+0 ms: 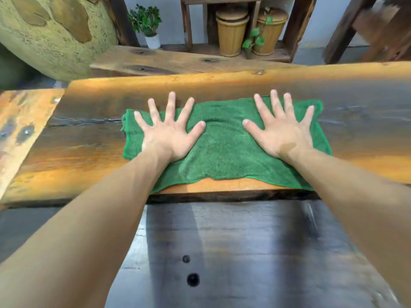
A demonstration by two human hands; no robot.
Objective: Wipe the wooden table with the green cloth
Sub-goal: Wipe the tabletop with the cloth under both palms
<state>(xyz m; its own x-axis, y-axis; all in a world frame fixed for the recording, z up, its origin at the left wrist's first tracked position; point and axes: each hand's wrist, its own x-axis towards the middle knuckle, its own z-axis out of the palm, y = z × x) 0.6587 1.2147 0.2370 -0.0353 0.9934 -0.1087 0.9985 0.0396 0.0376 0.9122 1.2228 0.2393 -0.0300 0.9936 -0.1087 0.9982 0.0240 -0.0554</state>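
A green cloth [224,150] lies spread flat across the middle of the wooden table [84,138], its near edge close to the table's front edge. My left hand [169,130] presses on the cloth's left part with fingers straight and spread wide. My right hand [282,130] presses on the right part the same way, fingertips reaching the cloth's far edge. Both palms lie flat on the fabric, and the cloth bulges slightly between the thumbs.
A second wooden plank [178,61] runs behind the table. Behind it stand a small potted plant [148,25] and a wooden shelf with two bamboo bins [232,32]. A large rough boulder [51,34] fills the far left. A dark bench [244,252] lies below the table's front edge.
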